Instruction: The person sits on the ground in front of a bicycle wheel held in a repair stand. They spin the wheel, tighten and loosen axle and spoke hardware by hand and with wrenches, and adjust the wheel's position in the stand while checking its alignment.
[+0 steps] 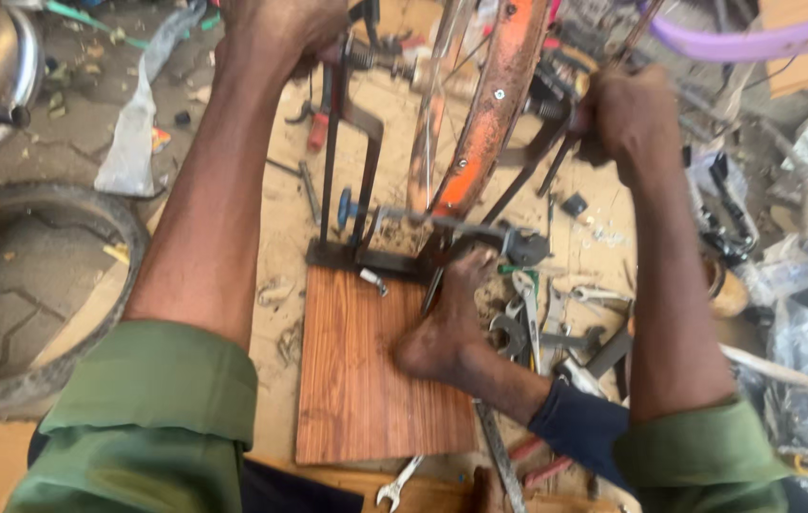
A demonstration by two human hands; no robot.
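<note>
One orange wheel rim (489,104) stands upright in one dark metal stand (356,190), whose base sits at the far edge of one brown wooden board (356,380). The rim rises between the stand's two uprights, its thin spokes showing at its left.

Two hands belong to the person, both arms in rolled green sleeves. The left hand (280,33) is at the top of the stand's left upright, fingers closed around the axle end there. The right hand (627,114) is on the other side of the rim, fist closed around the top of the stand's right arm; what exactly lies inside the fist cannot be told.

One bare foot (451,328) rests on the far right corner of the board, toes against the stand's base, with a dark blue trouser cuff behind it.

Just right of the foot lies a heap of spanners (541,323); at least four show, overlapping, and the exact count cannot be told. One more spanner (396,486) lies below the board's near edge. One long flat metal bar (499,456) lies beside the board's right corner.

One black tyre (90,285) lies flat on the ground at the left. One purple curved mudguard (736,40) lies at the top right.
</note>
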